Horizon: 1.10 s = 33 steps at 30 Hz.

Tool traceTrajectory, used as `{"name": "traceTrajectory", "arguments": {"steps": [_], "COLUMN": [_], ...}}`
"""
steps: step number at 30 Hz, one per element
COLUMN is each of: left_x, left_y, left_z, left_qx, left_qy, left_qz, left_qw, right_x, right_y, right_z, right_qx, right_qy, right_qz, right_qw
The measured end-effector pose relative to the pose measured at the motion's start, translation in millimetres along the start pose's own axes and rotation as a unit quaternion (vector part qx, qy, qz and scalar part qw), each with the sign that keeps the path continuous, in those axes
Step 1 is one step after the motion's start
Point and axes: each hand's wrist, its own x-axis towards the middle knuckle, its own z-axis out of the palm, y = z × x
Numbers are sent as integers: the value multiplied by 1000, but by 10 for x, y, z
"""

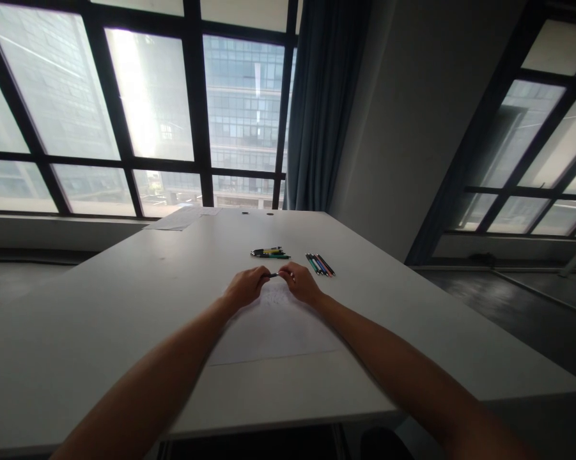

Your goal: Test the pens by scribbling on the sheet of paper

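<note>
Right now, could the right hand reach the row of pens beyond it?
Probably yes: the row of pens lies just past the right hand, nothing between, though that hand grips a dark pen.

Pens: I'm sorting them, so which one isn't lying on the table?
The dark pen held between left hand and right hand; the left bunch and right bunch beyond lie on the table.

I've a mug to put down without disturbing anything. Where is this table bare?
Widest bare patch: the table left of the sheet, this side of the far papers. A narrower strip runs right of the sheet to the table edge. Crowded: the middle, where left hand and right hand hold a pen over the sheet, with two pen clusters just beyond.
</note>
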Motion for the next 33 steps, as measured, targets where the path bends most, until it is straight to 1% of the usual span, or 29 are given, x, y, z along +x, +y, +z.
{"name": "traceTrajectory", "arguments": {"steps": [3, 8, 13, 19, 28, 33], "left_x": [4, 11, 12, 17, 14, 15], "left_y": [-4, 10, 36, 57, 45, 50], "left_z": [6, 18, 0, -25, -15, -18], "left_qx": [1, 8, 13, 14, 10, 11], "left_qy": [-1, -1, -10, -19, -10, -14], "left_qz": [17, 20, 20, 17, 25, 24], "left_qw": [1000, 1000, 1000, 1000, 1000, 1000], "right_x": [2, 14, 0, -5, 6, 6], "right_y": [0, 16, 1, -26, -56, -55], "right_z": [-18, -68, -137, -182, -216, -202], "right_qx": [-33, 4, -49, -64, -96, -104], "right_qy": [-22, -64, -105, -113, -133, -123], "right_qz": [8, -13, -20, -21, -24, -30], "right_qw": [999, 998, 993, 991, 986, 987]}}
